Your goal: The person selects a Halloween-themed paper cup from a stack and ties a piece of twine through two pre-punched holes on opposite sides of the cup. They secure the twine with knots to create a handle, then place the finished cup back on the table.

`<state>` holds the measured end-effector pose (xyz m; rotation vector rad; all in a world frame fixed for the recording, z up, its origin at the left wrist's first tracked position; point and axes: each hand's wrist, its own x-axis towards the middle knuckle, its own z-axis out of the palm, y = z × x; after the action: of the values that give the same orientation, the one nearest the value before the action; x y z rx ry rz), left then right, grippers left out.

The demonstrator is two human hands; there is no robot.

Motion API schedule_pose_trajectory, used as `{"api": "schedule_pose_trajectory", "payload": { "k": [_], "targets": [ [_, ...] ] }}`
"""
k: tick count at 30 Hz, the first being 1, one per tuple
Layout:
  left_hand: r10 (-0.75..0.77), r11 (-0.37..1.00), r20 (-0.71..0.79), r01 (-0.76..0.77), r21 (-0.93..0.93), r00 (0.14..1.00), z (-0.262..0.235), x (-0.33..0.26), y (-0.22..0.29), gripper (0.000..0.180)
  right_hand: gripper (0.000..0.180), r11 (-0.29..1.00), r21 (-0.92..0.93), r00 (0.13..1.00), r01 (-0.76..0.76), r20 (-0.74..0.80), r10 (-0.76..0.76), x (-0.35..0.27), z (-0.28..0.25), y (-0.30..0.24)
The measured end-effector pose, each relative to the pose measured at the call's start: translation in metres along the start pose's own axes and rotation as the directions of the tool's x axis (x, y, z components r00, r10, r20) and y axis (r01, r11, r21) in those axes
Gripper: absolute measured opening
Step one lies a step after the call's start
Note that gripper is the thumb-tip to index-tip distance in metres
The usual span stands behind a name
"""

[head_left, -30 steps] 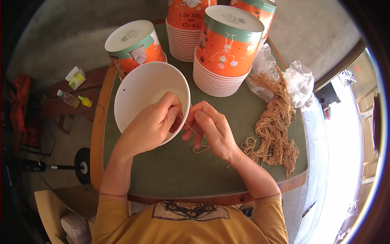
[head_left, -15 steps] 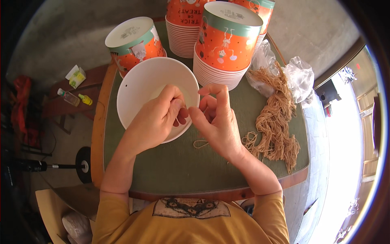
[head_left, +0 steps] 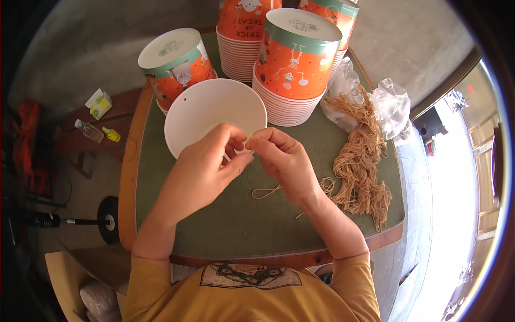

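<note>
A white paper bowl lies open side up on the green table. My left hand grips its near rim, with the fingers curled over the edge. My right hand meets it there, pinching a piece of tan string at the rim; the string's loose looped end trails down onto the table below my right hand.
Several stacks of orange and teal paper bowls stand upside down at the back of the table. A pile of tan string and clear plastic bags lie at the right. Small bottles sit on a low wooden surface to the left.
Both hands moved up from the table toward the bowl's near rim, lifting the string. Its looped end now hangs below my right hand. The view shifted slightly.
</note>
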<state>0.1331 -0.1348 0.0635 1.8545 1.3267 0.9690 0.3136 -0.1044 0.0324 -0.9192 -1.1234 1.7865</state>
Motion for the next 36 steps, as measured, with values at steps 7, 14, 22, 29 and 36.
{"api": "schedule_pose_trajectory", "payload": {
  "k": [7, 14, 22, 29, 36],
  "targets": [
    [0.073, 0.987, -0.064, -0.063, 0.149, 0.995, 0.012, 0.004, -0.007, 0.017, 0.011, 0.999, 0.051, 0.999, -0.013, 0.052, 0.01, 0.0, 0.001, 0.003],
    [-0.03, 0.993, -0.048, 0.025, -0.114, 0.998, 0.01, 0.012, -0.013, 0.012, 0.008, 0.996, 0.074, 0.993, 0.042, 0.106, -0.05, 0.001, -0.003, 0.003],
    [-0.08, 0.946, 0.055, 0.093, -0.309, 0.995, 0.001, 0.016, -0.005, 0.006, 0.011, 0.807, -0.518, 0.95, 0.283, 0.037, -0.309, -0.003, -0.015, -0.021],
    [0.047, 0.946, 0.043, -0.031, -0.323, 0.998, 0.006, 0.023, -0.01, 0.007, 0.01, 0.811, -0.461, 0.932, 0.36, 0.135, -0.337, -0.01, -0.015, -0.028],
    [0.017, 0.922, 0.099, 0.023, -0.387, 0.995, 0.004, 0.022, -0.008, 0.011, 0.014, 0.808, -0.491, 0.944, 0.326, 0.128, -0.304, -0.005, -0.019, -0.025]
  ]
}}
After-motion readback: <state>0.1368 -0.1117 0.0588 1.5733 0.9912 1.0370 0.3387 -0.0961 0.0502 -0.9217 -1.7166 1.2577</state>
